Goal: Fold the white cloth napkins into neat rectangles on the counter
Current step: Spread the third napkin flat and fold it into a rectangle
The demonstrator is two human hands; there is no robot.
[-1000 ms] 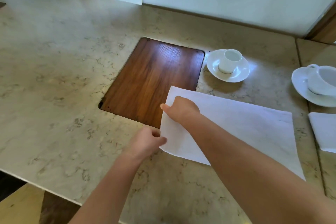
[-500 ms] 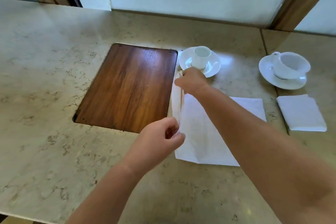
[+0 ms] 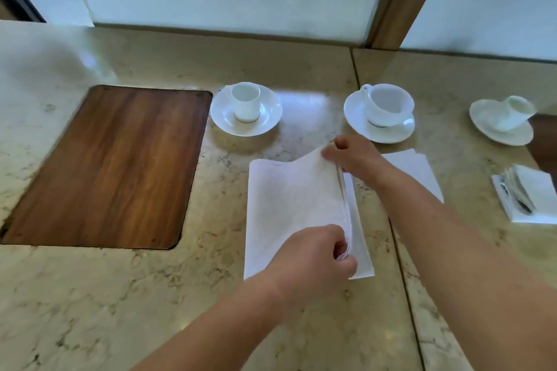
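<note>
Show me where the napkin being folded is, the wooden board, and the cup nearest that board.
napkin being folded (image 3: pixel 289 205), head view, its flat upper layer
wooden board (image 3: pixel 114 166), head view, middle of its face
cup nearest the board (image 3: pixel 245 102), head view, its outer wall

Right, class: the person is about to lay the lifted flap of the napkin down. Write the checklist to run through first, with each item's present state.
1. Left hand pinches the near end of the flap's edge: ok.
2. Right hand pinches the far end: ok.
3. Flap of the white napkin lifted evenly, without sagging: ok.
4. Flap's edge lined up with the edge beneath: not ok, it sits short of it.
5. Nearest cup and saucer apart from the cloth: ok.
6. Folded napkin behind the right forearm apart from it: cannot tell.
</note>
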